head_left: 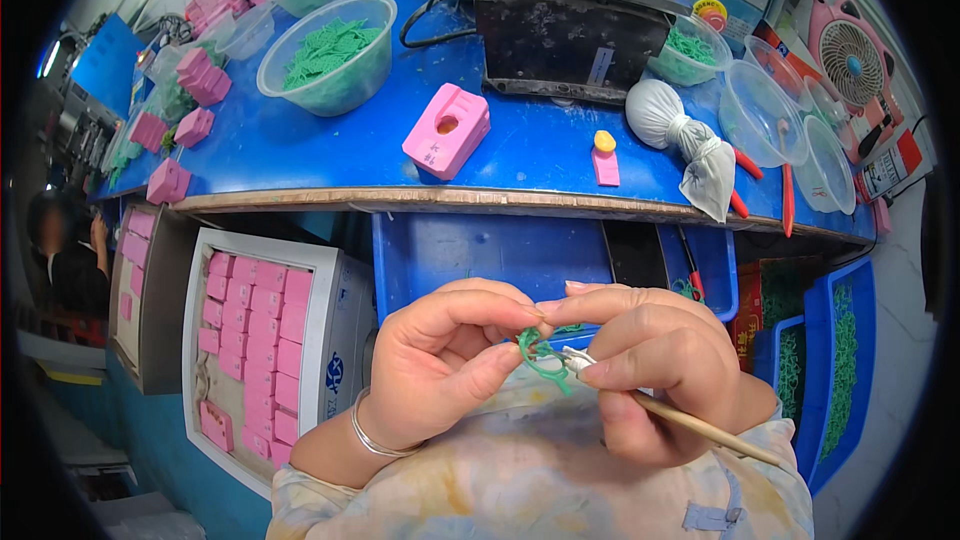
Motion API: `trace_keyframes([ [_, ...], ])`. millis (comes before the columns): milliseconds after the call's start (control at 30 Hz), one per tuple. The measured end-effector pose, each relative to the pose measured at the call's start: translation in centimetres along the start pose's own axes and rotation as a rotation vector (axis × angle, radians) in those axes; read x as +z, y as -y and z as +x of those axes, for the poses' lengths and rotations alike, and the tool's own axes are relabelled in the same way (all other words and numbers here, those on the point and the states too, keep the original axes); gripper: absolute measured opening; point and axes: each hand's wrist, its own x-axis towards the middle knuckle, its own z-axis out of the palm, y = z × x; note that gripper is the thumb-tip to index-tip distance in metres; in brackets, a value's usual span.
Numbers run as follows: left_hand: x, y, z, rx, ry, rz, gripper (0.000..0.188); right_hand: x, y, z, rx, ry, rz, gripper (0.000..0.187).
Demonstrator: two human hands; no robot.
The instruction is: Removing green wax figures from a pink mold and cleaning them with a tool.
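Note:
My left hand (440, 360) pinches a small green rubber ring piece (538, 350) between thumb and forefinger, in front of my lap. My right hand (650, 350) meets it from the right and grips a thin tool with a wooden handle (700, 427) and a metal tip (577, 360) that touches the green piece. A silver bangle sits on my left wrist. Both hands are below the blue workbench (300, 155) edge.
On the bench stand a clear bowl of green pieces (330, 55), a pink block (447, 130), a small pink piece with a yellow cap (604, 162), a tied white cloth bag (680, 135), empty clear bowls (760, 110), a black machine (570, 30). A white box of pink blocks (255, 340) is at lower left; blue bins of green pieces (835, 370) right. Another person sits far left.

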Motion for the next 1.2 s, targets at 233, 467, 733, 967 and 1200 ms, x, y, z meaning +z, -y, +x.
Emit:
trace_keyframes([
  [233,0.0,0.0,0.0,-0.003,-0.003,-0.004,0.024,0.1,0.0,-0.1,0.007,-0.011,0.006,0.019],
  [467,0.0,0.0,0.0,-0.002,-0.005,0.003,0.024,-0.2,0.0,0.0,0.019,0.023,0.045,0.019],
  [733,-0.1,0.1,0.0,-0.004,-0.001,0.013,0.025,-0.3,0.0,0.3,0.009,0.066,-0.025,0.019],
  [967,-0.2,0.0,0.4,0.018,0.016,-0.005,0.025,-0.9,-0.2,0.0,0.104,0.020,0.172,0.013],
  [1200,0.3,-2.0,0.0,-0.063,0.036,-0.121,0.014,-5.1,0.9,1.4,0.272,0.920,0.164,0.005],
])
